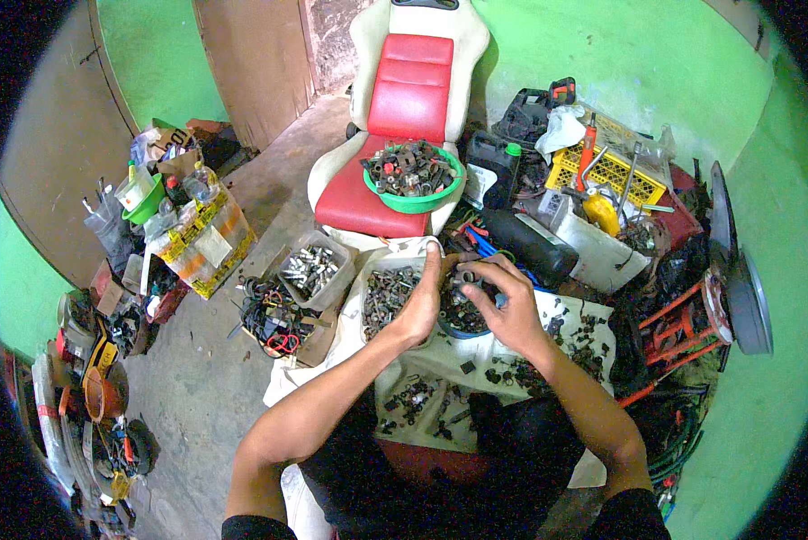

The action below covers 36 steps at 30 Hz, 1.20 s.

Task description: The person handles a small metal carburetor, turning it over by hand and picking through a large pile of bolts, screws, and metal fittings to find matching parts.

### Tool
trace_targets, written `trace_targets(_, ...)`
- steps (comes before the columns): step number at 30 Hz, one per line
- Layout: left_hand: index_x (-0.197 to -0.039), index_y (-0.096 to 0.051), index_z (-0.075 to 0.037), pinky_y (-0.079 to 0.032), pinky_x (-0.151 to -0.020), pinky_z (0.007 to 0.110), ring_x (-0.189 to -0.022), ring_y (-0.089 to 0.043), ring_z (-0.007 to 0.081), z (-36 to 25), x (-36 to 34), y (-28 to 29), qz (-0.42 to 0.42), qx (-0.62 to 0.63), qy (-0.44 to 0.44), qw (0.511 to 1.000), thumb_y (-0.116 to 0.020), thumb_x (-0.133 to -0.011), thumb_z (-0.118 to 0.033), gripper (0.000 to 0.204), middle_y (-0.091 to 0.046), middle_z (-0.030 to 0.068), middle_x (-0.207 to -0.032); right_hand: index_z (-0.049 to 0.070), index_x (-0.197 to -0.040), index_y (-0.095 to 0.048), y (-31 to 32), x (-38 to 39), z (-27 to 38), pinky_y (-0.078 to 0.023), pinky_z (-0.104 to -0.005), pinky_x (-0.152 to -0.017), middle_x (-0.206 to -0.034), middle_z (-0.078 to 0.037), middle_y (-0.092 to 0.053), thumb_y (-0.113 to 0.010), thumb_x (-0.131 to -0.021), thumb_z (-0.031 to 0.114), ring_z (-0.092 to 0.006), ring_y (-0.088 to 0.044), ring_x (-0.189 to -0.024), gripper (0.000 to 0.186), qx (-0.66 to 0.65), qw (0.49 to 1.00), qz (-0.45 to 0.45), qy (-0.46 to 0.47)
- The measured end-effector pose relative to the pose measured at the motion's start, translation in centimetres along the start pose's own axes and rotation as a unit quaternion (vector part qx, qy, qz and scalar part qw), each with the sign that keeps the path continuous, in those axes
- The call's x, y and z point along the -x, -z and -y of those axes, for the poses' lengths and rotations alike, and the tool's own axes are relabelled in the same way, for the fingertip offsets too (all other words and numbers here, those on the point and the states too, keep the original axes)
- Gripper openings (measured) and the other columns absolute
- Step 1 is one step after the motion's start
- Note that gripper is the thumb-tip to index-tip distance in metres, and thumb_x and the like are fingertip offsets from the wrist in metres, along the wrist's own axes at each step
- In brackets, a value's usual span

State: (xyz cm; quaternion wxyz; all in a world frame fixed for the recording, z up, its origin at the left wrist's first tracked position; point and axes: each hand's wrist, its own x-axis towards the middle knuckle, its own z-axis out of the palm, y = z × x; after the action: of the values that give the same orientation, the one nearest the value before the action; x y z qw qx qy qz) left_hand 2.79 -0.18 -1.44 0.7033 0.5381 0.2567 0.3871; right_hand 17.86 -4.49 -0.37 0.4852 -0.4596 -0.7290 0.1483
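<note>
Both my hands reach into a dark round bowl (459, 315) full of small metal parts on a white cloth (440, 360). My left hand (425, 301) rests on the bowl's left rim, fingers pointing up. My right hand (503, 301) curls over the bowl's right side, and its fingertips pinch a small metal part (462, 275) near the top. A clear tray of bolts (388, 297) lies just left of the bowl. Loose dark nuts and bolts (521, 369) are scattered on the cloth below my hands.
A green bowl of metal parts (413, 175) sits on a red and white car seat (404, 108). A box of sockets (312, 270) and tangled cables (273, 319) lie to the left. A yellow crate (611, 175), black cylinder (530, 243) and red stand (678, 324) crowd the right.
</note>
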Motion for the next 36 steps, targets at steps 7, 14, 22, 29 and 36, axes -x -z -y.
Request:
trace_targets(7, -0.124, -0.05, -0.001, -0.037, -0.099, 0.034, -0.109, -0.051, 0.0214, 0.9, -0.2, 0.4, 0.011, -0.006, 0.042, 0.999, -0.009, -0.092, -0.066, 0.084, -0.056, 0.0107, -0.116, 0.0, -0.106, -0.061, -0.4, 0.5, -1.5, -0.046, -0.0285, -0.069, -0.086, -0.008, -0.061, -0.054, -0.093, 0.017, -0.0166, -0.057, -0.078, 0.023, -0.138, 0.982, -0.012, -0.126)
trace_targets(14, -0.121, -0.053, -0.003, -0.046, -0.074, 0.033, -0.094, -0.058, 0.0202, 0.5, -0.4, 0.8, 0.009, 0.082, 0.139, 0.987, -0.01, -0.089, -0.07, 0.085, -0.06, 0.009, -0.107, -0.001, -0.109, -0.057, -0.5, 0.4, -2.8, -0.042, -0.0234, -0.058, -0.082, -0.001, -0.056, -0.045, -0.098, 0.021, -0.0077, -0.047, -0.067, 0.027, -0.287, 0.93, -0.039, -0.226)
trace_targets(22, -0.117, -0.054, -0.002, -0.048, -0.075, 0.036, -0.084, -0.06, 0.0228, 1.3, -1.2, 2.8, -0.046, 0.194, 0.149, 0.968, -0.016, -0.094, -0.061, 0.073, -0.063, 0.0123, -0.101, -0.001, -0.116, -0.056, -0.5, 0.5, -6.7, -0.044, -0.0343, -0.093, -0.106, -0.014, -0.064, -0.065, -0.084, 0.011, -0.0241, -0.061, -0.101, 0.034, -0.067, 0.976, -0.06, -0.199)
trace_targets(29, -0.125, -0.046, 0.001, -0.045, -0.097, 0.048, -0.107, -0.058, 0.0349, 1.0, -1.6, 2.3, -0.036, 0.345, 0.162, 0.924, -0.022, -0.097, -0.053, 0.065, -0.057, 0.0201, -0.118, 0.001, -0.112, -0.056, -0.3, 0.4, -6.6, -0.046, -0.0403, -0.087, -0.105, -0.017, -0.061, -0.06, -0.085, 0.007, -0.033, -0.06, -0.098, 0.028, 0.075, 0.988, -0.057, -0.124)
trace_targets(36, -0.122, -0.048, 0.0, -0.044, -0.098, 0.05, -0.107, -0.057, 0.0331, -0.6, -0.7, 1.9, -0.009, 0.371, 0.133, 0.919, -0.032, -0.095, -0.053, 0.062, -0.057, 0.0183, -0.118, 0.002, -0.11, -0.057, 0.4, -0.1, -1.5, -0.047, -0.0382, -0.082, -0.103, -0.016, -0.056, -0.06, -0.085, 0.01, -0.0323, -0.059, -0.095, 0.026, 0.015, 0.998, -0.042, -0.054)
